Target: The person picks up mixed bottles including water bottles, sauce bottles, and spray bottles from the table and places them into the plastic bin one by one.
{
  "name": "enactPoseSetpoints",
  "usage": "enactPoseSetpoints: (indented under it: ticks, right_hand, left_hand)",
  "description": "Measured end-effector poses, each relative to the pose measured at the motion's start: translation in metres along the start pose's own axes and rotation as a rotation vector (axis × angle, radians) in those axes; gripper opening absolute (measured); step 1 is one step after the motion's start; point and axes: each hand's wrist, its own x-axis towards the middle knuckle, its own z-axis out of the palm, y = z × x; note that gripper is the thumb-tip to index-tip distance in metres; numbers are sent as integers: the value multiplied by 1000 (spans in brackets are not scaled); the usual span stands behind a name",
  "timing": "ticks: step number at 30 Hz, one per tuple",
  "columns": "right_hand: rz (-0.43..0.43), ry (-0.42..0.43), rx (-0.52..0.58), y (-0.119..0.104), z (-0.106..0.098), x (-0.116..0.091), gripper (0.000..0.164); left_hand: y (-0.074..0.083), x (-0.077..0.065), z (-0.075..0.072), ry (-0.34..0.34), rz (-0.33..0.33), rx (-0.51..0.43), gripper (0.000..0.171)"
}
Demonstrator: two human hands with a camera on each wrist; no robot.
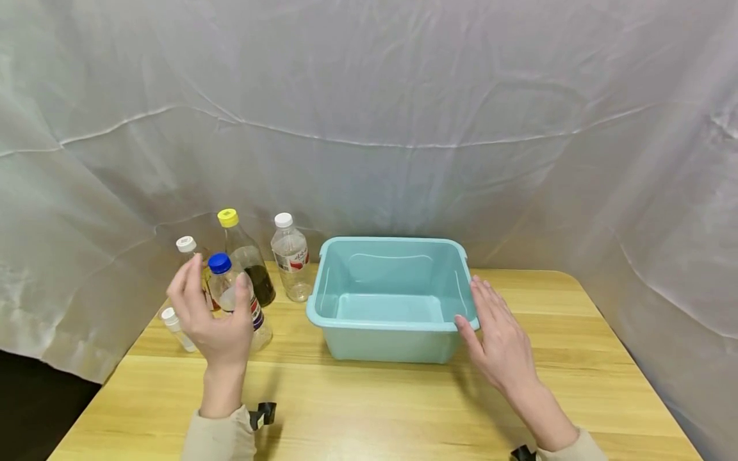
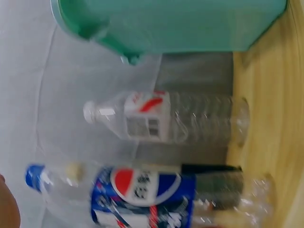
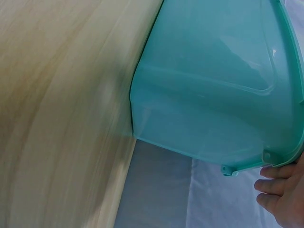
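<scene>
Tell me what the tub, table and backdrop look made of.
Tub: likely plastic, smooth with a slight sheen, given its moulded curves. Table: wood or wood-look laminate, glossy; grain and glare show. Backdrop: probably fabric, satiny, from its creases.

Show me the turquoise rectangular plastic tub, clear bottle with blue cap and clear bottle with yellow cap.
Turquoise rectangular plastic tub (image 1: 394,346): head view, front wall.
Clear bottle with blue cap (image 2: 142,197): left wrist view, label.
Clear bottle with yellow cap (image 1: 259,282): head view, dark lower part.
</scene>
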Motion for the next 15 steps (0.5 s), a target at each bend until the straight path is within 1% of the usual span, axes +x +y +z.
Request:
enactPoseSetpoints:
  ticks: [1,3,6,12,15]
  right_hand:
    - [0,1,2,0,0,0,69]
    - [-3,6,6,0,0,0,68]
    - [-8,11,9,1,0,0,69]
    - [-10,12,10,0,1,-1,69]
    - [-12,13,10,0,1,-1,70]
  left_hand:
    - [-1,1,-2,2,-29,5,57]
    - [-3,3,-6,-14,-76,17,58]
    - [-7,2,-11,-48,-125,45,58]
    - [-49,-17,-18,-113,-163,98,62]
    - [-60,-25,-19,-133,-165,105,64]
